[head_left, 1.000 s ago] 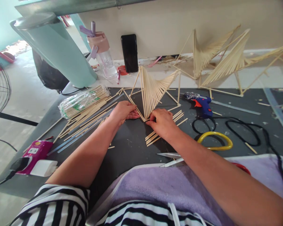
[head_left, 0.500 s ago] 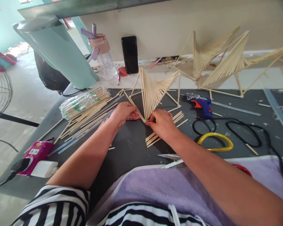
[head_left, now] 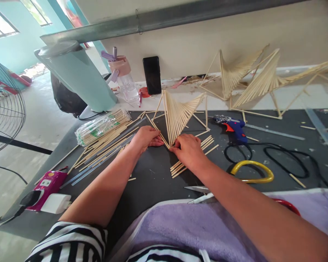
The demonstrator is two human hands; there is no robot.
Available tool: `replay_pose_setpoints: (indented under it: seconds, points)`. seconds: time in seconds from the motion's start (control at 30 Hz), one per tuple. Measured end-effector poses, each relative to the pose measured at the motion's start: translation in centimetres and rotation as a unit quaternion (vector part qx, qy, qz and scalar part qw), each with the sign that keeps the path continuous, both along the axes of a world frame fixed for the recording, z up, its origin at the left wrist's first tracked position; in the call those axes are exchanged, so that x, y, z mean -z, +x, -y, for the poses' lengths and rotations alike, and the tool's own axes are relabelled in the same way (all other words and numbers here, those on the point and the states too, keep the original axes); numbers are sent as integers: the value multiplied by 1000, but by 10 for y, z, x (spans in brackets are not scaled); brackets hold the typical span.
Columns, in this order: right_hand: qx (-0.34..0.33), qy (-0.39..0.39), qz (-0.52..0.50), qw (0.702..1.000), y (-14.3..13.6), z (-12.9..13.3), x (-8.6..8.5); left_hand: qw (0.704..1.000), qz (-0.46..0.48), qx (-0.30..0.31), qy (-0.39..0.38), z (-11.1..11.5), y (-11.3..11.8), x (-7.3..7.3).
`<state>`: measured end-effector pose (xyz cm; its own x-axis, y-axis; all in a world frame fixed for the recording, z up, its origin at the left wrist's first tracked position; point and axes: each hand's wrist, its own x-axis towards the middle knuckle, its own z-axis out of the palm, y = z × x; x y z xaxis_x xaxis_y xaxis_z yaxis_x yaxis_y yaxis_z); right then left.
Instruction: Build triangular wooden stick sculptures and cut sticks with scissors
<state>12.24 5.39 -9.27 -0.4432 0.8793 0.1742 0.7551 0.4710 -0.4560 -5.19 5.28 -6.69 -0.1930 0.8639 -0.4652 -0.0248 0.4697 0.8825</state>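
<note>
A fan-like model of thin wooden sticks point(head_left: 177, 118) stands on the dark table in front of me, its lower corner pointing toward me. My left hand point(head_left: 147, 138) is closed, thumb and fingers pinching the stick along the model's left base edge. Beside the near corner, my right hand point(head_left: 190, 147) has thumb and forefinger pressed together at the base of the model's sticks. Several loose sticks point(head_left: 179, 169) lie partly under my right hand. Fine contact at the fingertips is hard to make out.
A blue glue gun point(head_left: 236, 131) with its black cord lies at right, near scissors with a yellow handle point(head_left: 253, 171). At left are a packet of sticks point(head_left: 102, 127) and a magenta power adapter point(head_left: 50, 185). Behind stand a phone point(head_left: 152, 75), a bottle point(head_left: 123, 78) and two larger stick models point(head_left: 262, 80).
The view has tilted upward, so the scene sits lower in the picture. Both hands keep the same hold on the stick model, which has hardly moved on the table.
</note>
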Motion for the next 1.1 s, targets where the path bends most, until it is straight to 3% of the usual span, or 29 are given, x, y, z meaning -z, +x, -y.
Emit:
replay_pose_setpoints:
  seconds: [0.57, 0.7, 0.77, 0.87, 0.97, 1.1]
  points:
    - [-3, -5, 1, 1000, 1, -1, -1, 996, -72, 32, -30, -9, 1, 2]
    - [-3, -19, -4, 1000, 2, -1, -2, 986, -135, 88, -30, -4, -2, -5]
    - [-6, -24, -7, 1000, 3, -2, -2, 961, -237, 143, 2, 1, -6, -10]
    - [-9, -30, -5, 1000, 4, -3, -2, 872, -402, 255, 111, 7, -14, -12]
    - [-8, -34, -4, 999, 4, -4, -2, 795, -466, 343, 184, 8, -20, -8]
    - [-11, -34, -3, 999, 4, -4, -3, 767, -472, 379, 210, 6, -19, -1]
